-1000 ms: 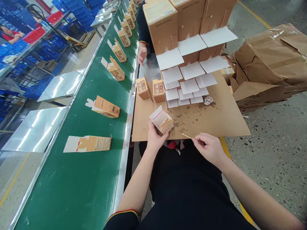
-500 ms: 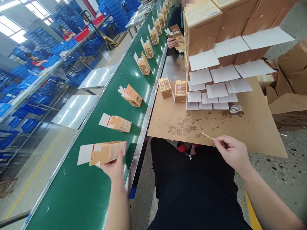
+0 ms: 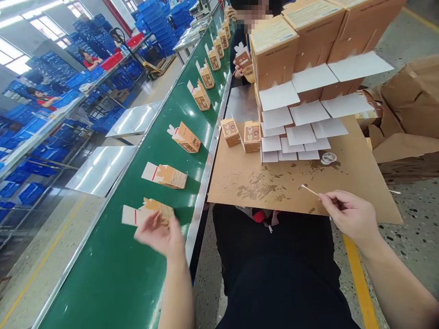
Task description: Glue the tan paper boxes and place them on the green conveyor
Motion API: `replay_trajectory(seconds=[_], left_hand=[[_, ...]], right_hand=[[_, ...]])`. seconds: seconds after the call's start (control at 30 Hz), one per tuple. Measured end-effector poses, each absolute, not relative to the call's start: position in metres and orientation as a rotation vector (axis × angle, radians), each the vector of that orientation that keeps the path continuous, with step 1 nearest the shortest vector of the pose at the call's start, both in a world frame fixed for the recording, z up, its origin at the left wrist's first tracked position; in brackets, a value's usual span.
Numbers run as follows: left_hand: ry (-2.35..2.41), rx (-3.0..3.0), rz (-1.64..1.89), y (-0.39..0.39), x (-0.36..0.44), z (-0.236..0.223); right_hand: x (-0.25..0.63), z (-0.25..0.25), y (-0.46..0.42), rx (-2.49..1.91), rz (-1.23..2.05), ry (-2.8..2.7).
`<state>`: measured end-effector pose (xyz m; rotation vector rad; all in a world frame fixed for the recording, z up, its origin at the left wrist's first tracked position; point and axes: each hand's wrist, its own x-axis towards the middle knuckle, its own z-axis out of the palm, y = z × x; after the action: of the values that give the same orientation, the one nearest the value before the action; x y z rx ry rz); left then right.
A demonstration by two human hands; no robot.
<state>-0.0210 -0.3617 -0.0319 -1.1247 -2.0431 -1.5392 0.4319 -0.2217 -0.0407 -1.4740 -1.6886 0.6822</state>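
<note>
My left hand (image 3: 160, 234) hovers over the green conveyor belt (image 3: 99, 274), fingers apart and slightly blurred. It is just in front of the nearest brown carton (image 3: 129, 215), which stands on the belt with its white flap raised and is partly hidden by the hand. Between thumb and fingers, my right hand (image 3: 353, 217) pinches a thin cotton swab (image 3: 310, 189), its white tip pointing left above the brown cardboard sheet (image 3: 363, 183). Wet-looking dark smears mark that sheet, and a clear round object (image 3: 328, 158) lies on it.
More open cartons (image 3: 173, 176) line the belt into the distance. A tall stack of cartons (image 3: 274, 57) with white flaps rises on the cardboard, beside two small cartons (image 3: 252, 137). A co-worker's hand (image 3: 239, 69) holds a carton beyond. A metal rail (image 3: 202, 187) edges the belt.
My left hand has let go of the nearest carton, which now stands on the belt. My right hand has shifted slightly right with the swab. The view has tilted a little.
</note>
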Motion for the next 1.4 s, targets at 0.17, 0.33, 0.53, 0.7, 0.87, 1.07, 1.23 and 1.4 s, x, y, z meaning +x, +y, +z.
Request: replay_trajectory(seconds=[0.17,0.33,0.53,0.7,0.87,1.07,1.23,1.4], left_hand=[[-2.01,-1.667,-1.305,-0.229,0.025,-0.005],[-2.148,-1.931,-1.275,-0.121,0.015,-0.011],[-2.446,-2.2,-1.24,-0.039,0.017,-0.046],[-2.347,-2.185,-1.35,-0.047,0.019,-0.053],[-2.278,-2.171,-1.055,-0.115,-0.003,-0.035],[-2.192,-2.336,-0.797,-0.184,0.007,-0.012],[-2.067,-2.299,-1.064,-0.181,0.014,-0.007],[-2.749,-1.775,-1.349,-0.15,0.003,-0.02]], right_hand=[[0.435,-0.028,-0.227,-1.45,0.607,-1.676],[0.451,-0.02,-0.246,-1.499,0.544,-1.617],[0.465,-0.019,-0.253,-1.561,0.518,-1.508],[0.471,-0.017,-0.249,-1.588,0.476,-1.486],[0.486,-0.011,-0.234,-1.668,0.407,-1.612],[0.493,0.011,-0.176,-1.706,0.255,-1.926],[0.482,0.021,-0.122,-1.804,0.258,-2.119],[0.47,0.011,-0.091,-1.833,0.398,-2.167]])
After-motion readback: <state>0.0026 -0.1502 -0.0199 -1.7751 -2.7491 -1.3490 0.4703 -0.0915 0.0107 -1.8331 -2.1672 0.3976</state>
